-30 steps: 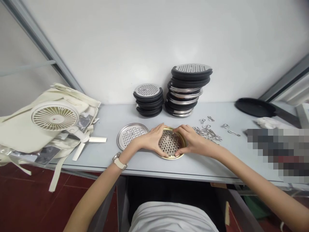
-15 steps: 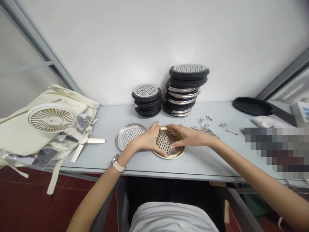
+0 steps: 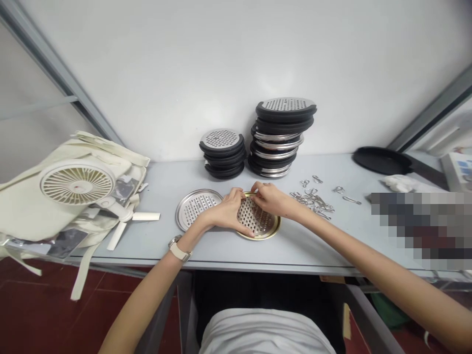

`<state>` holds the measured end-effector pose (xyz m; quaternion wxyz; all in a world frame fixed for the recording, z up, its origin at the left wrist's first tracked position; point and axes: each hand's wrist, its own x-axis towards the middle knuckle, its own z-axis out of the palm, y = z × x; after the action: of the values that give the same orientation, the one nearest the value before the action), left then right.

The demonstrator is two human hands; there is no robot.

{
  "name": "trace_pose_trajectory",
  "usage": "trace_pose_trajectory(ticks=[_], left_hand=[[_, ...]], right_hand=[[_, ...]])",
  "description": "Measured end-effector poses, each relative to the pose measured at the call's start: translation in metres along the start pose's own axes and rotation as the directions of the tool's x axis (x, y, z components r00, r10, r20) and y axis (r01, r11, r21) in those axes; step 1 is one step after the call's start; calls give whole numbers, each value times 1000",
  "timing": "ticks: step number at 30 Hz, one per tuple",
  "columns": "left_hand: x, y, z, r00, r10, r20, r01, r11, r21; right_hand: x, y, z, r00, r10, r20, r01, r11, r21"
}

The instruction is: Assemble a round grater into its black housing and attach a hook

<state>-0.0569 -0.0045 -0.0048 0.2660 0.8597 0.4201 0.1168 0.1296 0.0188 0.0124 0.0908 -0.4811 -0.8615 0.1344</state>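
A round metal grater plate [image 3: 260, 223] with a gold-coloured rim lies on the table in front of me. My left hand [image 3: 228, 211] spans its left side, thumb on the near rim and fingers at the far rim. Over the far edge of that plate, my right hand [image 3: 271, 197] has its fingers drawn together in a pinch; what sits between the fingertips is hidden. A second round grater plate [image 3: 190, 209], silver-rimmed, rests just left, partly behind my left hand. Small wire clips [image 3: 313, 200] lie in a loose pile to the right.
Two stacks stand by the wall: a shorter stack of black-rimmed graters [image 3: 222, 157] and a taller mixed stack [image 3: 282, 125]. A white fan [image 3: 79, 184] on a cream bag [image 3: 22, 201] occupies the left. At right are a black pan [image 3: 381, 160] and a white cloth [image 3: 400, 183].
My right hand has moved from spreading over the right side of the plate to a pinch at its far rim. My left hand stays on the plate.
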Motion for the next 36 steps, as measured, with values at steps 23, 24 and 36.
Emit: trace_pose_trajectory(ticks=[23,24,36], left_hand=[[-4,16,1,990,83,-118,-81,997,22],[-4,15,1,988,90,-127,-88,996,16],[-5,16,-5,987,126,-104,-135,987,-86]], right_hand=[[-39,37,6,967,-194,166,145,952,268],[-39,37,8,968,-203,147,157,948,276],[-44,39,15,968,-249,15,231,921,314]])
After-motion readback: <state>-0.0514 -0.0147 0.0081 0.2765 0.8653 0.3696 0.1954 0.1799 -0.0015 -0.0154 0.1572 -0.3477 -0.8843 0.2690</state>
